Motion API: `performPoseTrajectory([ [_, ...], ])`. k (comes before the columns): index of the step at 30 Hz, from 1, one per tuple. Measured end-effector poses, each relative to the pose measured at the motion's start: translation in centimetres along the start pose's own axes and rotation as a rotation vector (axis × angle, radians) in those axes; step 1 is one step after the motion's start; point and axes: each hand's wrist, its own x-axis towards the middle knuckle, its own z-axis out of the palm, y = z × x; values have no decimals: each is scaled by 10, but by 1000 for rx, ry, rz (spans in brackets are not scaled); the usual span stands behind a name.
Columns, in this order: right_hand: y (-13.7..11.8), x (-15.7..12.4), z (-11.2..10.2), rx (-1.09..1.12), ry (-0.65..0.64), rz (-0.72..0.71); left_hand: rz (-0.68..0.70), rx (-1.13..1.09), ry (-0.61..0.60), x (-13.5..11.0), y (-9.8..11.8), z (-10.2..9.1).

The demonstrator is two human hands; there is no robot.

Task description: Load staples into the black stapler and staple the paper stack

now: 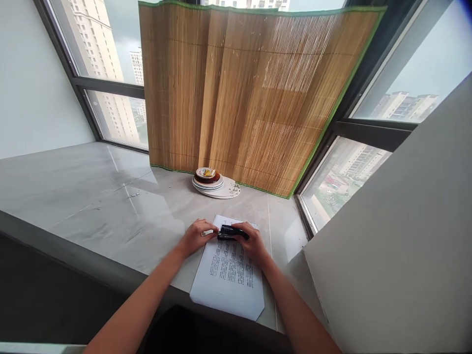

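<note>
both bare forearms came in over the near edge of the tiled ledge (162, 221), one per side, with the printed paper (230, 295) between them. paper lay flat, text side up, its near end at the ledge's front edge. near corners looked cut or folded; couldn't tell which from where i stood.

black stapler (226, 231) sat over the far part of the paper, roughly crosswise to the sheet's length. right hand (254, 241) had fingers curled around the stapler's right end, gripping it. left hand (198, 235) was at the other end, thumb and index brought close together right by the stapler's tip. couldn't tell if those two fingers were pinching the stapler, something small, or nothing.

off to the right, a plain pale wall (401, 246) ran along the ledge.

past the paper, well apart from both hands: stacked dishes. small patterned plate (205, 172) on top, brown dish (215, 180) under it, white plates below, oval plate (232, 191) with dark leaf print at the bottom, sticking out right.

behind the dishes, bamboo blind (236, 103) with green edging hung to ledge level, slightly wavy. dark window frame (110, 87) either side; pale high-rises (98, 44) outside, cloudy sky.
</note>
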Motion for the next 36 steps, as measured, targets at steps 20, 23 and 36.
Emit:
performPoseTrajectory([
  [20, -4, 3, -17, 72, 145, 48, 80, 22, 96, 0, 7, 0],
  [23, -11, 4, -11, 66, 130, 31, 69, -6, 68, 0, 12, -1],
  [36, -15, 4, -4, 102, 101, 21, 79, -42, 26, 1, 10, 0],
])
